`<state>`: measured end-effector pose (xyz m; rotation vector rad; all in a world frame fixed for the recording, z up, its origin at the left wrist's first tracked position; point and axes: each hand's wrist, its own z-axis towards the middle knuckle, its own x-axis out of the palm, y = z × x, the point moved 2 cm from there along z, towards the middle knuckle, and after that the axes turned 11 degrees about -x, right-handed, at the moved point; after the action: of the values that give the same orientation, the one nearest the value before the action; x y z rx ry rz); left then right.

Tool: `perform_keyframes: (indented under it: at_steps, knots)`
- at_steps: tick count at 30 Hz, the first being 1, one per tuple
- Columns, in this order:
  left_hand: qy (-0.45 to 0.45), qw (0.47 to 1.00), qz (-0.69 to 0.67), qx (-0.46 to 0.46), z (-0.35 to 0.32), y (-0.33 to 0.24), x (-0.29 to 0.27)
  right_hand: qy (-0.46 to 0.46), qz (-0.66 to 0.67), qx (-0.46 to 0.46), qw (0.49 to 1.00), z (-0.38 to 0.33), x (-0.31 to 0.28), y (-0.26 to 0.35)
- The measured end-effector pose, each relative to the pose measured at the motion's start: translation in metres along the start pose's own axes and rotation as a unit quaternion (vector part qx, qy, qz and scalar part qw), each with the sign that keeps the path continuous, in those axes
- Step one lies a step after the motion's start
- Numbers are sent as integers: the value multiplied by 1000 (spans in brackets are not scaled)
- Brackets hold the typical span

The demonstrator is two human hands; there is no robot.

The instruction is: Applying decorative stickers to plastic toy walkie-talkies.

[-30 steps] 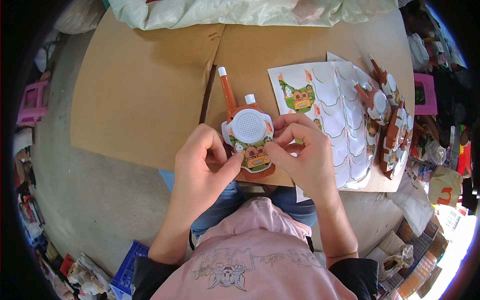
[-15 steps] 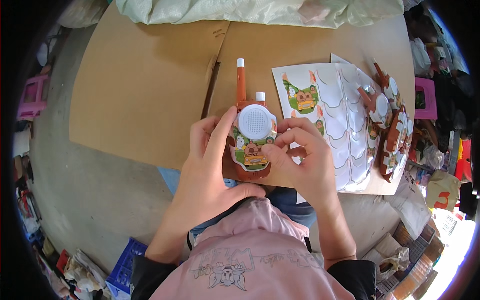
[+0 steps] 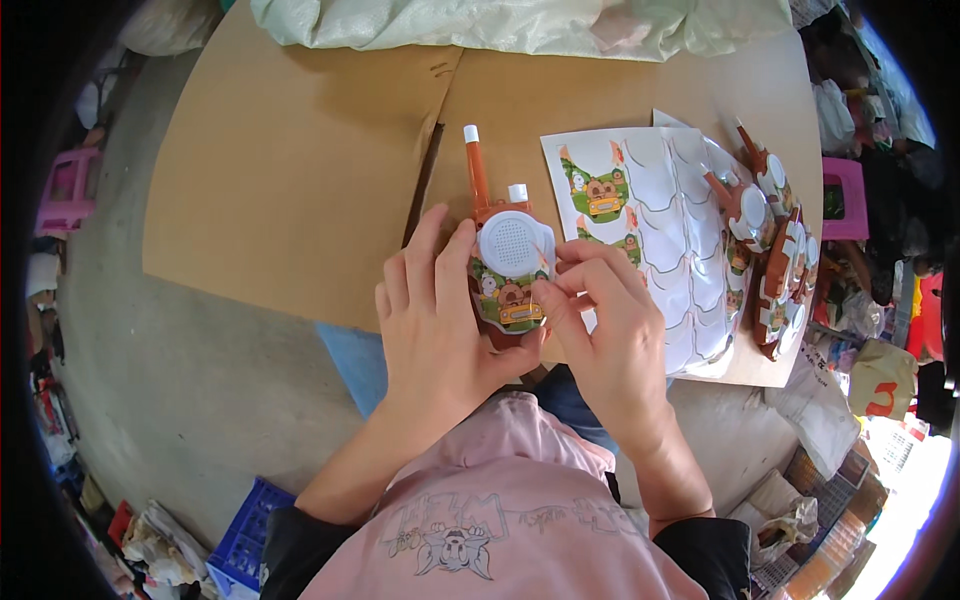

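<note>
A brown toy walkie-talkie [image 3: 513, 245], with a white round speaker grille, a white knob and an antenna tipped in white, lies at the table's near edge. On its lower face sits a colourful cartoon sticker [image 3: 512, 298] with a bear in a yellow car. My left hand [image 3: 435, 310] grips the toy, fingers along its left side and thumb at its bottom end. At the right edge, my right hand [image 3: 605, 320] pinches the sticker's side with thumb and forefinger against the toy; the fingertips partly hide that edge.
A sticker sheet [image 3: 665, 220], many of its spaces peeled, lies to the right. Several more toy walkie-talkies [image 3: 785, 270] are heaped on its far right side. A whitish plastic sack [image 3: 500, 25] lies along the table's back. A blue crate [image 3: 250, 535] stands on the floor at lower left.
My left hand has shifted right and its thumb has come up against the toy's bottom end. The toy has tilted slightly, antenna leaning left. My right thumb stays at the sticker's right edge.
</note>
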<state>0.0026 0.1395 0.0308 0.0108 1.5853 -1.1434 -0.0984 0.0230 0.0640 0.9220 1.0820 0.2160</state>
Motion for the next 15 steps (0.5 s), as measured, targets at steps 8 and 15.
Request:
perform_keyframes:
  at_steps: [8,15]
  knots:
    - [1,1000,-2,-19,-2,4,6,14,-36,-14,999,3,-4,12]
    - [-5,1000,-11,-22,-2,3,6,36,-68,-13,997,8,-7,19]
